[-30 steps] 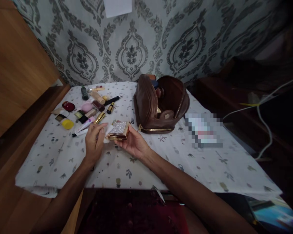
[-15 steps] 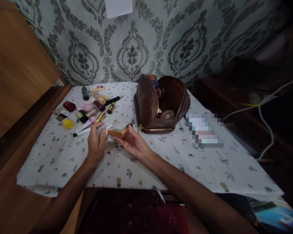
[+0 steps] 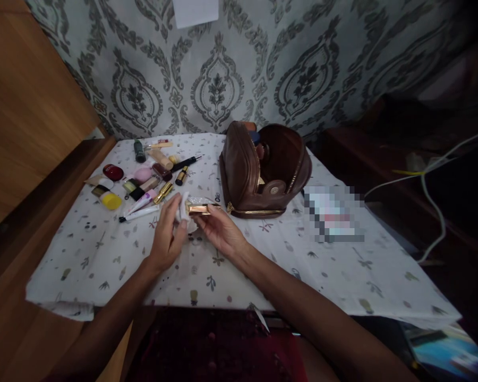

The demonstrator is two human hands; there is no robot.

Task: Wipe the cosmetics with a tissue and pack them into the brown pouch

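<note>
My right hand (image 3: 222, 231) grips a gold-sided case with a glittery silver top (image 3: 203, 208), which looks like a makeup compact, by its right end. Pinched in my left hand (image 3: 168, 233) is a white tissue or cloth (image 3: 184, 208), pressed to the case's left end. Both hands are above the patterned tablecloth (image 3: 207, 289). Left of them lie several cosmetics, among them a gold tube (image 3: 163, 193), a white and purple tube (image 3: 142, 202) and a pink sponge (image 3: 142, 174).
A brown cosmetic bag (image 3: 242, 170) stands unzipped at the back, with items inside. To its right lies a pixelated flat object (image 3: 334, 215). A wooden panel (image 3: 43, 79) borders the left side, and white cables (image 3: 434, 201) hang at the right.
Both hands have shifted slightly right with the case. The case has turned so its gold side faces me and less of the glittery top shows.
</note>
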